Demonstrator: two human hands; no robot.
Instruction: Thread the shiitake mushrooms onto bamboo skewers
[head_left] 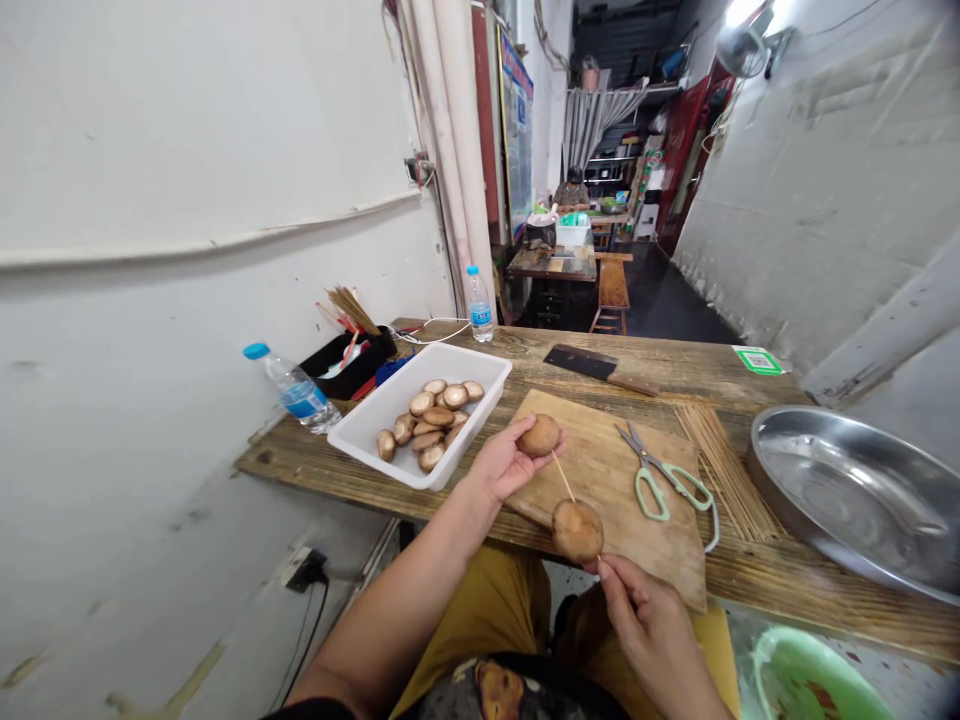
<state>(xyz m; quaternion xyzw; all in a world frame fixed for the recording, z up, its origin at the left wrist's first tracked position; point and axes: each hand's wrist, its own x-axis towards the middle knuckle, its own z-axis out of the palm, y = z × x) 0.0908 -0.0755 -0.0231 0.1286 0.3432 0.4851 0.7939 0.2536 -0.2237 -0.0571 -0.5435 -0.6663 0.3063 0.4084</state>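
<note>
1. Left hand [501,466] curled round a shiitake mushroom [540,436] at the skewer tip, over the cutting board [637,520].
2. Right hand [651,618] pinches the bamboo skewer [563,477] at its butt. The second mushroom [577,530] sits just above the fingers; the low grip probably steadies the stick.
3. Tray of mushrooms [375,410] at the counter's [697,365] left edge, within left reach.

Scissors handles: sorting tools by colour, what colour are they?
Pale green handles on the scissors; head view.
</note>
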